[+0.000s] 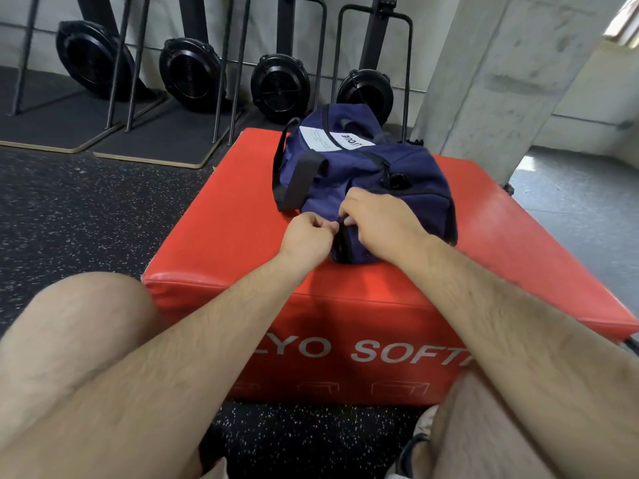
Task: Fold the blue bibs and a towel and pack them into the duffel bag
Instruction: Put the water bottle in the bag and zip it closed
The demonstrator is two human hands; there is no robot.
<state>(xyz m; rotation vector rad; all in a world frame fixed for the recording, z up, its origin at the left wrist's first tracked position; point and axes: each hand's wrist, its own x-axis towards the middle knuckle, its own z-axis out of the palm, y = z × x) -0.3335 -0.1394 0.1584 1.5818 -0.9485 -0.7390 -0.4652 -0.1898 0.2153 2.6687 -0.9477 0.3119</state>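
While the navy duffel bag [363,174] sits on the red foam box [221,236], its near end is pinched by the left hand [306,236], fingers curled; the right hand [375,223] is curled gripping the same end.

Bright daylight upper right — fisheye-warped edges

A red soft plyo box [345,305] with white lettering on its front stands on black speckled rubber flooring [69,209]. Behind the box, four black fan-wheel machines [280,86] stand in a row along the wall. A grey concrete pillar [491,81] rises behind the box's right corner.
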